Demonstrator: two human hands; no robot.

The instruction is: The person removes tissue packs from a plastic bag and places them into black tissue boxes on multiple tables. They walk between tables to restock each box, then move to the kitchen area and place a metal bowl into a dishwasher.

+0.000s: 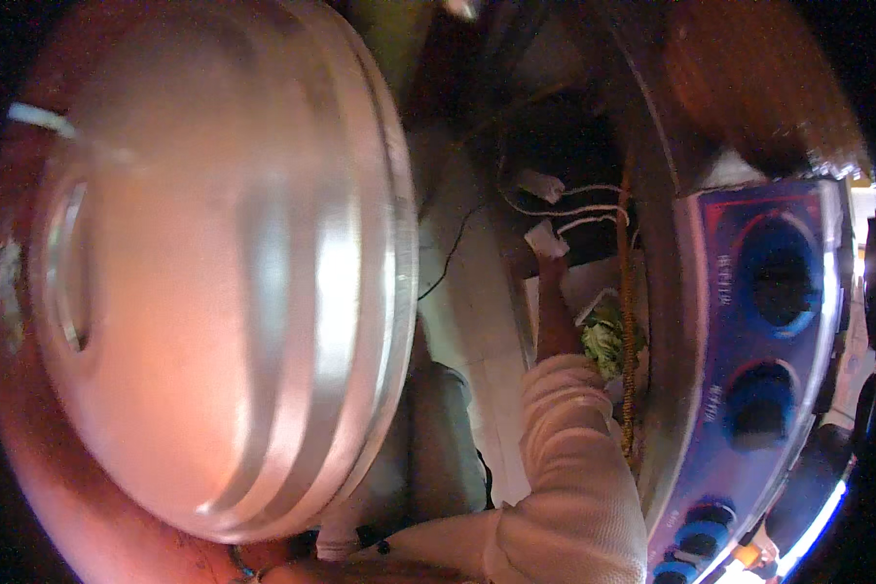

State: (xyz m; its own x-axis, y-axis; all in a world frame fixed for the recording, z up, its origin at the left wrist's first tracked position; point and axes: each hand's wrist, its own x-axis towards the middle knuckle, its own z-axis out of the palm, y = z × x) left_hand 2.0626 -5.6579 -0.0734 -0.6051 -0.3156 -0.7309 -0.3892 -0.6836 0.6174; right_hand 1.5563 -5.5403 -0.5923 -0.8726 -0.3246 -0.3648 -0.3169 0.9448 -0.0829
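Note:
A pale sleeve (577, 438), rolled at the cuff, covers my right arm, which bends at the elbow and extends into a dim space. At its far end my right hand (551, 271) meets a small white piece (546, 239) with a pale cord, possibly a plug; poor light hides the fingers, so the grip is unclear. Just beyond lies a second white piece (542, 185), also with a cord. My left hand is not plainly in view. Close on the left looms a large, shiny metal lid or vessel (190, 292) with a ridged rim.
To the right stands a blue control panel (744, 379) with several dark knobs. A ribbed hose (628, 328) runs beside my forearm. Leafy greens (604, 343) lie behind it. A thin black cable (454, 255) crosses the pale floor (474, 321). Brown bristle-like material (766, 87) hangs above the panel.

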